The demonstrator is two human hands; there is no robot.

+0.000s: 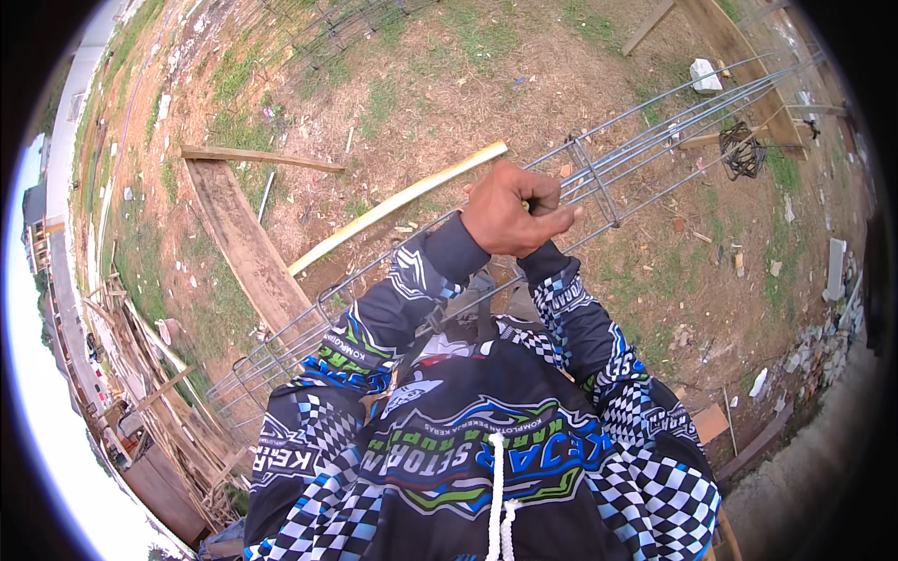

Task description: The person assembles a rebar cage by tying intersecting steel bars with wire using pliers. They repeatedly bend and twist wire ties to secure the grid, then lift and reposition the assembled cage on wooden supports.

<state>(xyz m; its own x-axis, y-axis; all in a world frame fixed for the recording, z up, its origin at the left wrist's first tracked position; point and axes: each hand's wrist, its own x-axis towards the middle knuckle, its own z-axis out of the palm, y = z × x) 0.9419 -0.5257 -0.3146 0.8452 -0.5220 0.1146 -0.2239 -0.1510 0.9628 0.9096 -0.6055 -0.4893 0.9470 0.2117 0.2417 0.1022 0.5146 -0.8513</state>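
Observation:
My left hand (502,213) is closed in a fist over the steel rebar cage (591,178), near its middle. A small yellowish bit shows between its fingers, too little to name. My right sleeve (564,288) reaches up to the same spot; the hand itself is mostly hidden behind the left one, so its fingers cannot be made out. The cage is long, with thin parallel bars and square stirrups (599,192), and runs from lower left to upper right. Just beyond my left hand, a pale yellow-edged strip (398,208) slants to the left.
Wooden boards stand under the cage at the left (245,238) and right (744,61). A dark coil of wire (742,152) hangs at the cage's right part. Scrap timber (154,393) is heaped at far left; a white block (705,76) and rubble lie right.

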